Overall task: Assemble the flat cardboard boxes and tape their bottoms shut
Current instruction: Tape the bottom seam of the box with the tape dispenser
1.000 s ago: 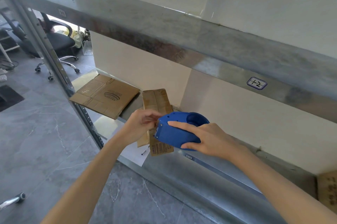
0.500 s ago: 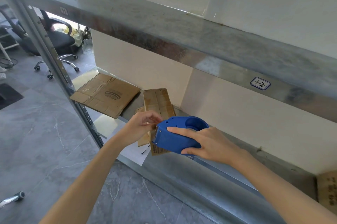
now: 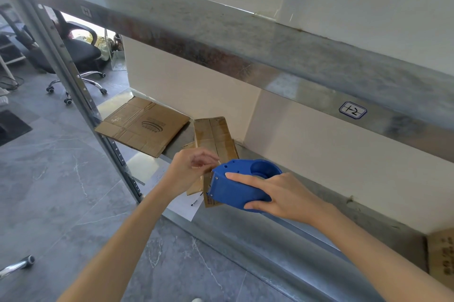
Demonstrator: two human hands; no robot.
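shelf beam (image 3: 221,53), left end: sticker "H" (image 3: 86,11) | same beam, right part: handwritten label "1-2" (image 3: 352,110) | flat cardboard (image 3: 127,120): round printed logo, unreadable

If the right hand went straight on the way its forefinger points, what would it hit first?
Probably the left hand, whose fingers sit at the front end of the tape dispenser that the right hand grips. Beyond lies the folded cardboard; depth is hard to judge.
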